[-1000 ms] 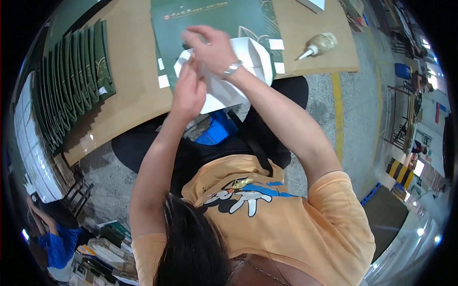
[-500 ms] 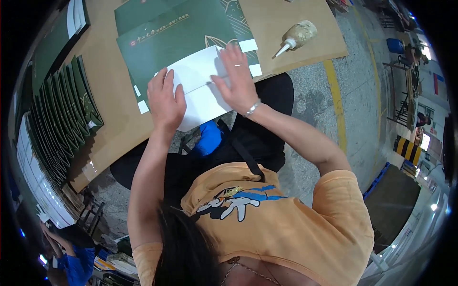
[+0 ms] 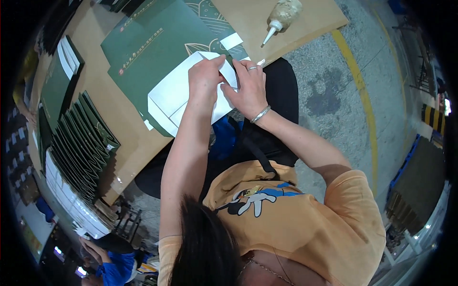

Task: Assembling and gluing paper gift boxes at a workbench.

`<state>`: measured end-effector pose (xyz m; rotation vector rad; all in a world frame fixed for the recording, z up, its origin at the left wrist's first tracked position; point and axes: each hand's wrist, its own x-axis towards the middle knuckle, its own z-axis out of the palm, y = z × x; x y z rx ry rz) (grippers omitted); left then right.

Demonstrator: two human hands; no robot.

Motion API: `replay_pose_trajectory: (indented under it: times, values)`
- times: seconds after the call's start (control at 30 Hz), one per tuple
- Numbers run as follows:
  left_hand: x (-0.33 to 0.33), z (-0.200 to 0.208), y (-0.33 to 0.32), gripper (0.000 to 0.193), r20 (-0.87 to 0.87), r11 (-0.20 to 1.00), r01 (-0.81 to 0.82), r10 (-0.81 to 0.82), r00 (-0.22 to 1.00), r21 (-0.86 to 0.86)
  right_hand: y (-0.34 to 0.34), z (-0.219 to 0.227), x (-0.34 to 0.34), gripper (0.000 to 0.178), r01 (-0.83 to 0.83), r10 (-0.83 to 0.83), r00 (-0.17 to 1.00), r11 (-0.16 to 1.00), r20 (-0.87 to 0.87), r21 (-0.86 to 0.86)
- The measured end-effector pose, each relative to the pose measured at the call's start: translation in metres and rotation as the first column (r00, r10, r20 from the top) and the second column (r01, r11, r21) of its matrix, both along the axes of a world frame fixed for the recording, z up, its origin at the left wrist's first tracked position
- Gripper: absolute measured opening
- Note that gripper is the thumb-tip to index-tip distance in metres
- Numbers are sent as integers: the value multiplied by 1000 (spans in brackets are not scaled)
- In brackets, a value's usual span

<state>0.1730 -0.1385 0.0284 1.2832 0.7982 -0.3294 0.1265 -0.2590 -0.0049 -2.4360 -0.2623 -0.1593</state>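
A white folded paper sheet (image 3: 168,94) with crease lines lies at the table's near edge, on top of green printed sheets (image 3: 155,59). My left hand (image 3: 205,78) is closed at its right end, thumb and fingers pinching a raised flap there. My right hand (image 3: 249,90) is beside it, fingers bent and thumb turned inward, gripping the same end from the right. The two hands' fingertips are close together and partly hide the flap. White tabs (image 3: 232,41) show at the right edge of the green sheets.
A squeeze bottle (image 3: 284,16) with a white nozzle lies on the brown tabletop (image 3: 317,19) at the far right. To the left stand a row of green folded bags (image 3: 86,143) and a green stack (image 3: 59,81). A person in blue (image 3: 117,267) is at lower left.
My left hand has gone from lying on the paper's left part to pinching its right end. My right hand has shifted from flat on the paper to gripping that end. The view has turned slightly.
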Motion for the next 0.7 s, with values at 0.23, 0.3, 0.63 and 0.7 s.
replay_pose_trajectory:
  times: [0.23,0.3,0.63,0.7]
  values:
    - [13,3,-11,10,-112,968,-238,229,967,-74,-9,-4,-1,54,-73,68,994,996,85,49]
    - [12,5,-15,13,-92,988,-150,154,984,45,-10,-3,2,56,-69,66,997,995,51,70]
    - [13,-10,-1,16,-159,961,-269,257,953,-64,-16,-5,1,58,-115,99,988,983,115,145]
    - [13,-11,3,15,-159,947,-298,279,947,-116,-22,-3,6,60,-145,135,988,977,70,154]
